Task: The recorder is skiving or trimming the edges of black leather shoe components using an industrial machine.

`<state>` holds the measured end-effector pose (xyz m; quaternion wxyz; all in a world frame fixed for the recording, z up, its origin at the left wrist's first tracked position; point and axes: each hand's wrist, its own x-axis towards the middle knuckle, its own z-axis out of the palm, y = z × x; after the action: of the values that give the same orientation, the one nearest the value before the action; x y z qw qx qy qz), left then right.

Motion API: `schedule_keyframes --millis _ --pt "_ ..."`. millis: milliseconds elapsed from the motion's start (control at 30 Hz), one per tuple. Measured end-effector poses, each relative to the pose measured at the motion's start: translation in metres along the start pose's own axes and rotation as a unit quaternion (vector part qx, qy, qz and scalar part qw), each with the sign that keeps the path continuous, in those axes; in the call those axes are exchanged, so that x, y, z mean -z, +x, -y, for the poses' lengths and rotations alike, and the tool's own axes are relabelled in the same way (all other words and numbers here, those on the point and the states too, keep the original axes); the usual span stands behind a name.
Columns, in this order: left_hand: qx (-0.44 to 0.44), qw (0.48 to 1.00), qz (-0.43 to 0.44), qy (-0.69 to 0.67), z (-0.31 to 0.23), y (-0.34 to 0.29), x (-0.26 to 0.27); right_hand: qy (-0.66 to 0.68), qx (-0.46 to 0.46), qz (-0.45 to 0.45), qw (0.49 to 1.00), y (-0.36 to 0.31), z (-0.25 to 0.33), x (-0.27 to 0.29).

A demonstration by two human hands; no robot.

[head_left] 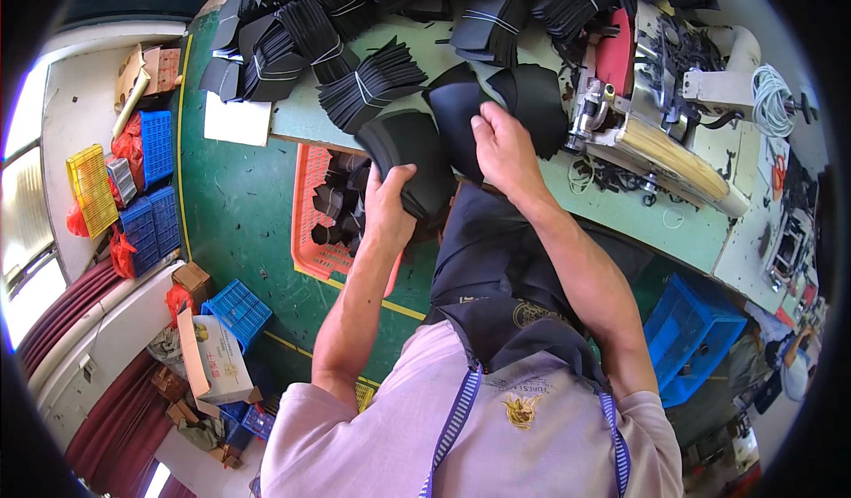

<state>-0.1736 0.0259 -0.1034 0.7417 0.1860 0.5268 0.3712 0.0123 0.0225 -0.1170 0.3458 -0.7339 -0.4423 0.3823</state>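
My left hand (390, 207) is closed round a stack of curved black sheet pieces (413, 148), held at the table's near edge with the thumb on top. To its right, my right hand (507, 150) pinches the black pieces (456, 130) between thumb and fingers; how many it grips is hard to tell. More loose black pieces (538, 99) fan out just beyond the right hand on the pale green table (612, 205). A string-tied bundle of black pieces (370, 86) lies beyond the left hand.
Tied black bundles (487, 23) crowd the table's far side. A machine (612, 112) with a wooden board (674, 156) stands at the right, scraps around it. An orange basket (306, 223) holding black pieces sits below the table's left part. A blue crate (691, 334) stands at lower right.
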Motion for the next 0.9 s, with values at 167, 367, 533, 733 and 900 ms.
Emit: schedule_keyframes --millis 167,367,533,733,900 --pt "-0.028 0.998 0.016 -0.057 0.000 -0.004 0.009 -0.240 0.232 -0.211 0.919 0.007 0.016 -0.001" --pt "-0.011 0.996 0.063 -0.064 0.002 0.004 -0.014 0.136 -0.081 0.058 0.986 -0.017 -0.006 -0.001" --pt "-0.014 0.994 0.049 -0.097 -0.001 0.003 -0.029 0.176 -0.032 -0.096 0.979 -0.017 -0.032 0.006" --pt "-0.063 0.992 0.014 0.105 0.013 0.003 -0.030 -0.150 0.159 -0.193 0.957 -0.013 -0.005 0.038" --pt "-0.077 0.961 0.065 0.258 0.010 -0.004 -0.038 0.106 -0.029 0.057 0.992 -0.024 0.000 0.013"
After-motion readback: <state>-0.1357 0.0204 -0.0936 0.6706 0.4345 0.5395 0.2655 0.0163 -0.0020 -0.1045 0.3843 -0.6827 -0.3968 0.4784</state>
